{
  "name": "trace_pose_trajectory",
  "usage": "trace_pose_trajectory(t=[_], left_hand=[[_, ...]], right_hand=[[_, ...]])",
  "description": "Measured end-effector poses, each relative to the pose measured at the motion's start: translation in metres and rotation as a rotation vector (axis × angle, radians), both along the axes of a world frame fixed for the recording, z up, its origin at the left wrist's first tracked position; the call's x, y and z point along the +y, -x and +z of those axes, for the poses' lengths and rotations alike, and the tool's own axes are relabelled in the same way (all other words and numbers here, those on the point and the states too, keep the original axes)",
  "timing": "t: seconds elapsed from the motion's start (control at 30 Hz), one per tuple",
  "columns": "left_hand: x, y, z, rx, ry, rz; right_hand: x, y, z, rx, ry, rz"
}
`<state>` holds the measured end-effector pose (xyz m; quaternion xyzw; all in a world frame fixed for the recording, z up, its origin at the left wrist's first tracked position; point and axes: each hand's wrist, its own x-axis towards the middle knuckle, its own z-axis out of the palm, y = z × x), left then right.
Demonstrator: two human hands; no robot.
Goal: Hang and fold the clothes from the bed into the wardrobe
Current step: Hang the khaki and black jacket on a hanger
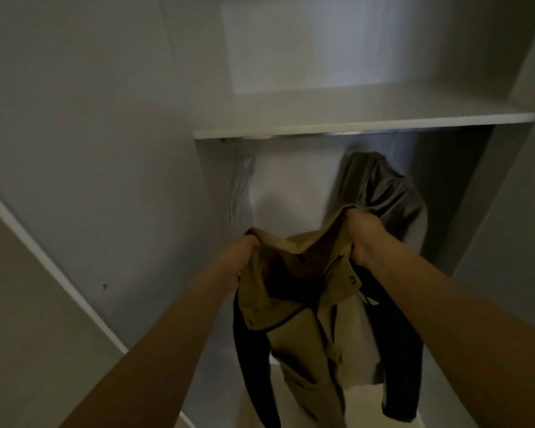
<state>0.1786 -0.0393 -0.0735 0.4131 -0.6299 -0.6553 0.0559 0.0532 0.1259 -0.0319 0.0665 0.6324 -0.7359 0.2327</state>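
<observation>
A tan jacket point(303, 322) with dark sleeves hangs in front of the open wardrobe point(223, 186), its collar spread wide. My left hand point(244, 247) is shut on the collar's left side. My right hand point(363, 233) is shut on the collar's right side, slightly higher. Behind the jacket, a grey garment point(386, 193) hangs from the metal rail point(322, 135) under the white shelf point(352, 125). The jacket's dark sleeves dangle down on both sides. I cannot tell whether a hanger is inside the jacket.
Several empty pale hangers point(241, 186) hang at the rail's left end. The open wardrobe door point(84, 168) stands at the left, with its edge running diagonally. The wardrobe's right wall point(488, 193) closes the compartment. A second compartment lies above the shelf.
</observation>
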Motion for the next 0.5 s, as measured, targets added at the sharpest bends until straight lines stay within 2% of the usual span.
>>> trace_pose_trajectory(t=[0.1, 0.17, 0.27, 0.33, 0.5], left_hand=[[-0.032, 0.031, -0.002, -0.161, 0.146, -0.15], [-0.06, 0.058, -0.001, -0.163, 0.16, -0.218], [-0.109, 0.112, -0.01, -0.113, 0.221, -0.159], [-0.142, 0.152, -0.025, -0.136, 0.387, -0.122], [-0.198, 0.227, -0.049, -0.338, 0.812, -0.154]], right_hand=[[-0.028, 0.036, -0.002, -0.009, -0.046, 0.009], [-0.046, 0.058, -0.006, -0.011, -0.077, 0.018], [-0.071, 0.086, -0.017, 0.013, -0.123, 0.028], [-0.082, 0.102, -0.026, 0.024, -0.161, 0.004], [-0.103, 0.144, -0.045, 0.121, -0.242, -0.012]])
